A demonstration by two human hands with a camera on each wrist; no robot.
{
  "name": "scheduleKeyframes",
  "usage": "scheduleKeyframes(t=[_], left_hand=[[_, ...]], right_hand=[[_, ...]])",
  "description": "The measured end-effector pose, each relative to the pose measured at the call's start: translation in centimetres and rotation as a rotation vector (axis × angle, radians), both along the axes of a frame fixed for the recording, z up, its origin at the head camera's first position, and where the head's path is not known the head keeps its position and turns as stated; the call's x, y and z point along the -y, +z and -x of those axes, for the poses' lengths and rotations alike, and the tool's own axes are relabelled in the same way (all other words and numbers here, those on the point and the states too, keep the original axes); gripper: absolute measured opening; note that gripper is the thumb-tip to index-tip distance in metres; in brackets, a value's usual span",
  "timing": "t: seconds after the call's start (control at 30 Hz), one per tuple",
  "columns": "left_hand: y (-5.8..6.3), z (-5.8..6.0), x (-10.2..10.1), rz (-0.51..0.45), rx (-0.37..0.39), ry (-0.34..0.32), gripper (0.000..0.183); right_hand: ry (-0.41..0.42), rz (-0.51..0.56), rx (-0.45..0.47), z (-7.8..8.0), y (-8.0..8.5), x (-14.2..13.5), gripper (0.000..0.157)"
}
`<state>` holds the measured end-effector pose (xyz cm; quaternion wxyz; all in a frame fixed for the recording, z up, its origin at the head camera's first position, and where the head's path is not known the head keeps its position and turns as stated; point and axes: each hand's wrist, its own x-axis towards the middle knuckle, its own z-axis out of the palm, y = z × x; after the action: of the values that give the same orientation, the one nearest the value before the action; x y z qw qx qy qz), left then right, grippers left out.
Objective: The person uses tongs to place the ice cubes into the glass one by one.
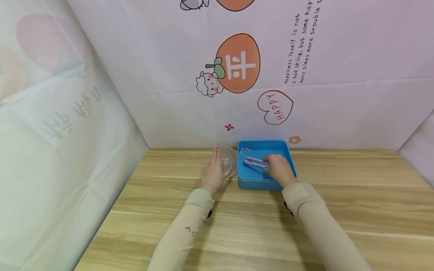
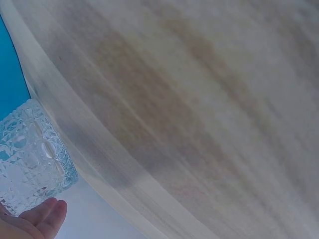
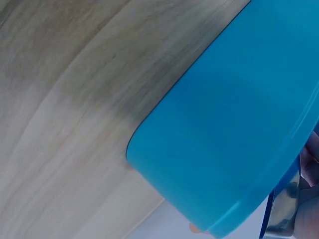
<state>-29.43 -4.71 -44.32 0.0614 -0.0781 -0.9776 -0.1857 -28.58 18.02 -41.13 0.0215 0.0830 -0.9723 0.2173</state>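
Observation:
My left hand (image 1: 213,175) holds a clear cut-glass cup (image 1: 228,160) standing on the table, fingers along its left side and thumb at its near side. In the left wrist view the patterned cup (image 2: 37,154) shows fingertips (image 2: 52,219) against it. My right hand (image 1: 279,169) grips pinkish tongs (image 1: 255,162) over the inside of a blue box (image 1: 266,184). Several small translucent pieces (image 1: 245,151) lie in the box's far left corner, near the tongs' tips. Part of the shiny metal tongs (image 3: 283,206) appears beside the box wall in the right wrist view.
The cup stands close against the box's left side. Both are near the back edge of the wood-grain table (image 1: 244,226), by a printed white cloth wall (image 1: 176,105). Another white cloth (image 1: 68,150) hangs at the left.

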Motion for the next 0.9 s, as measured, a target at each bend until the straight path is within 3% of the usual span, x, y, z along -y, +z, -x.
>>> scheduleKeyframes(t=[0.47,0.9], left_hand=[[-0.1,-0.1,-0.1,0.008,-0.008,0.0,0.087],[0.0,-0.1,-0.2,0.004,-0.009,0.006,0.087]], right_hand=[[0.008,0.011,-0.139,-0.3,0.7,-1.6,0.029],[0.026,0.06,-0.286,-0.4,2.9,-2.4,0.029]])
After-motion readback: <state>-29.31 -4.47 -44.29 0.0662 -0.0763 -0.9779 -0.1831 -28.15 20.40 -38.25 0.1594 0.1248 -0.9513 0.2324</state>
